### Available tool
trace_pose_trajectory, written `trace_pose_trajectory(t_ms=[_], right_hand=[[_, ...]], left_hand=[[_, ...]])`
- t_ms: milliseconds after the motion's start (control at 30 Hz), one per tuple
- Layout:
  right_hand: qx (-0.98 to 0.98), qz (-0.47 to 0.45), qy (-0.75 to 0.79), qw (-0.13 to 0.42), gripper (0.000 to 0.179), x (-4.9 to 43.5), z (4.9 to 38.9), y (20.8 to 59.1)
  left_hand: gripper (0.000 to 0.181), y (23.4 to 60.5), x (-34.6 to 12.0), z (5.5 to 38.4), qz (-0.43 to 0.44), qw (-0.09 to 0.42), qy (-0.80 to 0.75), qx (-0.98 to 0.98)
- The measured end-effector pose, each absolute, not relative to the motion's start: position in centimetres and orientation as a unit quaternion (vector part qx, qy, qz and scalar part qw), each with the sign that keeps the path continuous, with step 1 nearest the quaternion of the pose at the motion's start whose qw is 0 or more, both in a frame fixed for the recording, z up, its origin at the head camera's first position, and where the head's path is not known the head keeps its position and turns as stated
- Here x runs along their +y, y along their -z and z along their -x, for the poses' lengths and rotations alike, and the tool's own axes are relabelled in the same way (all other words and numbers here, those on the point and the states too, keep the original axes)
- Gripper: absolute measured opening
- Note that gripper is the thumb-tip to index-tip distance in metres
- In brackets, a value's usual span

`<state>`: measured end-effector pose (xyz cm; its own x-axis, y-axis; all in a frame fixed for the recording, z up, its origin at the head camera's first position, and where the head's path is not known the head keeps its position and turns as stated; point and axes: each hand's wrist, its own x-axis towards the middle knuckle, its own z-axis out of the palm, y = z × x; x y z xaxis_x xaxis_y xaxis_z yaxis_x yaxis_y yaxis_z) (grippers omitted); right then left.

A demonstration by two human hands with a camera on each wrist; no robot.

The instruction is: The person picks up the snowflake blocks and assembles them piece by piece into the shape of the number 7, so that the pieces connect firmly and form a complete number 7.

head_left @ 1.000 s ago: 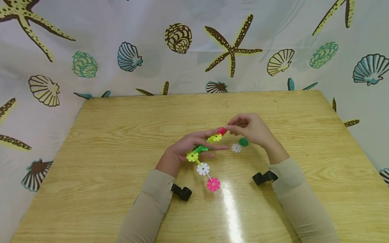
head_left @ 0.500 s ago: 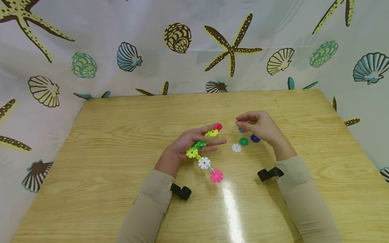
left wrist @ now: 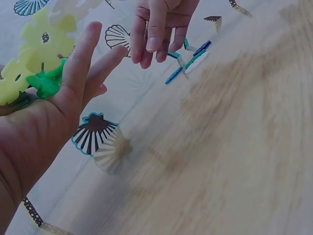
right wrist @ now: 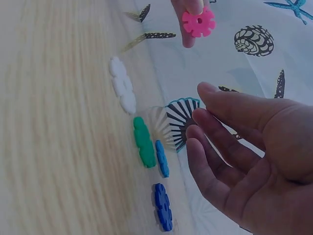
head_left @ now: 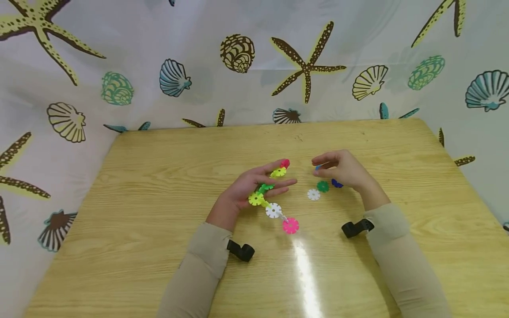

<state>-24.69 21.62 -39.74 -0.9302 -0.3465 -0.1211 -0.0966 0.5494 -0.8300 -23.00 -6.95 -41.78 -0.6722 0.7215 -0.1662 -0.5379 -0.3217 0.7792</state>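
Note:
My left hand [head_left: 254,183] holds a chain of interlocking flower-shaped plastic discs. A red-pink disc [head_left: 284,163] is at its fingertips, followed by yellow and green ones along the hand. From there the chain hangs through a yellow disc [head_left: 256,198] and a white disc [head_left: 273,210] to a pink disc [head_left: 290,225] at the lower end. My right hand [head_left: 342,170] hovers over the table with fingers loosely bent and nothing between them, as the right wrist view confirms. Just below it lies a light blue disc [right wrist: 162,159], partly hidden in the head view.
Near the right hand, a white disc [head_left: 313,194], a green disc [head_left: 323,186] and a dark blue disc [head_left: 337,183] lie loose on the wooden table [head_left: 179,168]. A cloth with shells and starfish [head_left: 207,88] hangs behind the table's far edge.
My right hand has moved right, away from the red-pink disc at the left fingertips, uncovering the blue discs. The chain's hanging end has swung up and right. The head view has shifted slightly.

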Motion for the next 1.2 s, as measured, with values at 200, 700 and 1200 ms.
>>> trace_pose_trajectory(t_ms=[200, 700, 1200], right_hand=[[0.879, 0.123, 0.437, 0.143, 0.045, 22.3, 25.1, 40.2], [0.913, 0.103, 0.357, 0.169, 0.042, 22.7, 26.4, 40.8], [0.922, 0.09, 0.34, 0.162, 0.037, 22.5, 26.7, 41.3]], left_hand=[[0.055, 42.0, -6.7, 23.2, -0.1, 0.389, -0.808, 0.432], [0.057, 41.8, -6.9, 23.0, -0.102, 0.403, -0.8, 0.433], [0.055, 41.8, -7.1, 23.0, -0.124, 0.419, -0.786, 0.438]])
